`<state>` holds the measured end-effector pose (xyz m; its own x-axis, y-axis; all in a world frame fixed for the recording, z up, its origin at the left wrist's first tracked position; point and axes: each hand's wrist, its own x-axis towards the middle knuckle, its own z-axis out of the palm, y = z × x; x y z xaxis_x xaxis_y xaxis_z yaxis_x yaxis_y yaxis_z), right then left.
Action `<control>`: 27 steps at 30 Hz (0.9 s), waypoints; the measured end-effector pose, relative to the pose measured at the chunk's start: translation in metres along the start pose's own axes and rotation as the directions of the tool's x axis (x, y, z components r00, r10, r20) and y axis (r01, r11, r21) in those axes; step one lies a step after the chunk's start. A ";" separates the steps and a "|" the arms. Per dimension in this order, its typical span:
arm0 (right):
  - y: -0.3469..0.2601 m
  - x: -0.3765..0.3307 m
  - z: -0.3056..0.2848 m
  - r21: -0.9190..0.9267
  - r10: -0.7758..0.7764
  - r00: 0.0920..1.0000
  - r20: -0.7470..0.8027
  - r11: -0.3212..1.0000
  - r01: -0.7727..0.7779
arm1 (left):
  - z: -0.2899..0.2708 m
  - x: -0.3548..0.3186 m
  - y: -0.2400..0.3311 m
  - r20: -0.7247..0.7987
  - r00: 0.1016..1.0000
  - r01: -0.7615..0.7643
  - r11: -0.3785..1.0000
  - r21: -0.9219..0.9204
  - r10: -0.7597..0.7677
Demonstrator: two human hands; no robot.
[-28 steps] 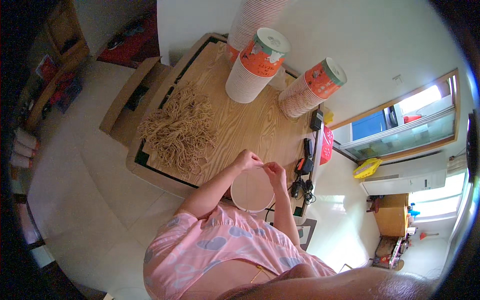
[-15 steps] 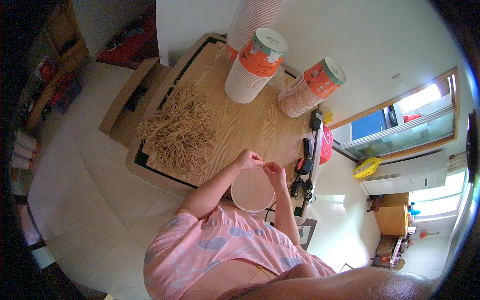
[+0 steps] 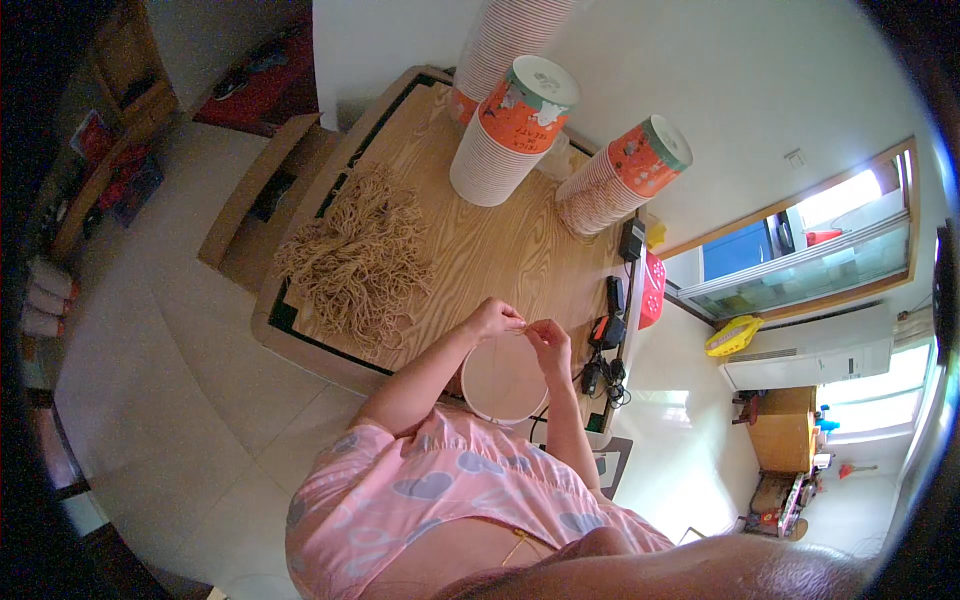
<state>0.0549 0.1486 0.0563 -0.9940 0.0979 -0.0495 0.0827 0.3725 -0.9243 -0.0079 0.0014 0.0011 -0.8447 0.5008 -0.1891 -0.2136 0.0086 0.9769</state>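
A white round paper bucket (image 3: 501, 421) stands mouth up close in front of me, by the table's near edge. At its far rim my left hand (image 3: 495, 318) is closed in a pinch, and my right hand (image 3: 550, 343) pinches right beside it. Between the fingertips shows a short piece of thin tan cord (image 3: 523, 329); how it runs at the rim is too small to make out. Left of the hands lies a loose, tangled heap of tan cords (image 3: 358, 260) on the wood-grain table (image 3: 480, 255).
Behind the hands stand stacks of upside-down paper buckets: an orange and green one (image 3: 515, 130), another at the right (image 3: 625, 175), and a tall one (image 3: 515, 40) at the back. Black adapters and cables (image 3: 603, 370) line the right edge. An open cardboard box (image 3: 262, 195) sits beyond the left edge.
Both hands keep their pinch at the rim, with only slight finger movement. The bucket has shifted barely; the heap and the stacks are unchanged.
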 end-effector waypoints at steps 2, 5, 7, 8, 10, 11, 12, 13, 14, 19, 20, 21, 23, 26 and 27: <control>0.001 0.000 0.001 0.016 0.006 1.000 -0.010 1.000 -0.006 | 0.001 0.001 0.000 0.001 1.000 0.011 1.000 0.006 -0.011; 0.002 0.000 0.002 0.038 0.006 1.000 -0.014 0.999 -0.005 | 0.002 0.001 0.000 -0.002 1.000 0.025 1.000 -0.005 -0.025; 0.002 0.001 0.001 0.043 0.000 1.000 -0.010 0.999 0.001 | 0.002 0.001 0.001 -0.040 0.998 0.051 0.998 0.022 -0.050; 0.001 0.001 0.001 0.036 0.006 1.000 -0.005 0.999 -0.006 | 0.002 0.001 0.001 -0.040 0.998 0.052 0.998 0.022 -0.051; 0.000 0.001 0.001 0.030 0.012 1.000 0.002 0.999 -0.012 | 0.001 0.001 -0.001 -0.058 0.996 0.065 0.997 -0.039 -0.068; -0.001 0.001 0.001 0.019 0.024 1.000 0.002 1.000 -0.024 | 0.001 0.001 -0.002 -0.059 0.996 0.066 0.997 -0.040 -0.068; 0.000 0.001 0.001 0.009 0.036 0.999 -0.001 0.999 -0.036 | 0.001 0.001 -0.001 -0.060 0.996 0.065 0.997 -0.038 -0.067; 0.001 0.001 0.001 0.008 0.037 0.999 -0.002 0.999 -0.037 | 0.001 0.000 0.001 -0.061 0.996 0.063 0.997 -0.037 -0.065; 0.002 0.001 0.001 0.013 0.042 0.999 -0.007 0.999 -0.042 | 0.002 0.000 0.000 -0.060 0.996 0.063 0.997 -0.037 -0.066; 0.003 0.002 0.002 0.027 0.038 0.999 -0.007 0.999 -0.038 | 0.000 -0.003 0.003 -0.046 0.999 -0.014 0.999 0.034 0.016; 0.003 0.002 0.002 -0.007 0.046 0.999 -0.008 0.999 -0.046 | 0.000 -0.005 0.007 -0.043 0.999 -0.013 0.999 0.034 0.014; 0.003 0.002 0.001 -0.041 0.052 0.999 -0.009 0.998 -0.053 | 0.000 -0.007 0.011 -0.052 0.996 -0.064 0.982 0.178 0.074; 0.005 0.003 0.001 -0.038 0.023 1.000 -0.008 0.999 -0.023 | 0.000 -0.012 0.019 -0.050 0.990 -0.111 0.941 0.320 0.134; 0.004 0.003 0.002 -0.079 -0.009 1.000 -0.011 0.997 0.008 | 0.002 -0.019 0.026 -0.077 0.977 -0.142 0.879 0.456 0.198; 0.003 0.002 0.002 -0.123 -0.011 1.000 -0.018 0.992 0.008 | 0.003 -0.021 0.030 -0.093 0.977 -0.129 0.881 0.455 0.191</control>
<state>0.0526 0.1483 0.0528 -0.9934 0.1101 -0.0330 0.0826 0.4844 -0.8709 0.0050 -0.0065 0.0350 -0.9117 0.4107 -0.0070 0.1446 0.3368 0.9304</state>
